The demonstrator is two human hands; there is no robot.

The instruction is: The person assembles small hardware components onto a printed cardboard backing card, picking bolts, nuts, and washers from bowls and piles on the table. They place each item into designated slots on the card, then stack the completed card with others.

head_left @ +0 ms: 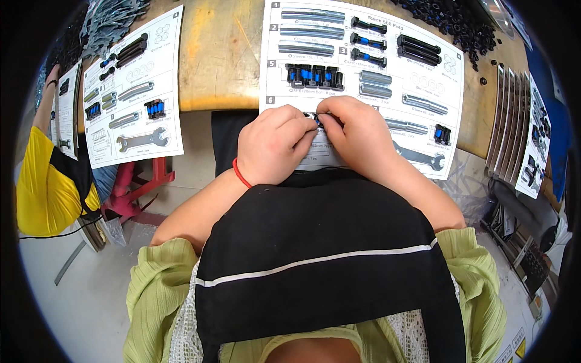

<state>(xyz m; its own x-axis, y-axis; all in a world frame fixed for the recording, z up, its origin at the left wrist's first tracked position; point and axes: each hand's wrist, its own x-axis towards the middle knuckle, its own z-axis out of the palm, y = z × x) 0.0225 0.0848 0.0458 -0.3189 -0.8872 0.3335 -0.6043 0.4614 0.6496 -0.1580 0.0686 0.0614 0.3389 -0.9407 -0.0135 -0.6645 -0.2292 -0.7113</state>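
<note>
My left hand (271, 144), with a red cord round its wrist, and my right hand (362, 130) meet over the lower part of a large white parts sheet (369, 94). Between their fingertips is a small black bolt (316, 120) with a bit of blue on it. Both hands are closed in a pinch on it, and the fingers hide most of its length. The sheet carries pictures of silver tubes, black bolts with blue bands, rings and a wrench. Its lower edge is partly behind my hands and black apron.
A similar sheet (136, 91) hangs over the wooden table's (218, 54) edge at left. Grey metal parts (112, 24) and black nuts (469, 33) lie heaped at the back. Boards (514, 127) stand at right. A co-worker's yellow sleeve (42, 187) shows at far left.
</note>
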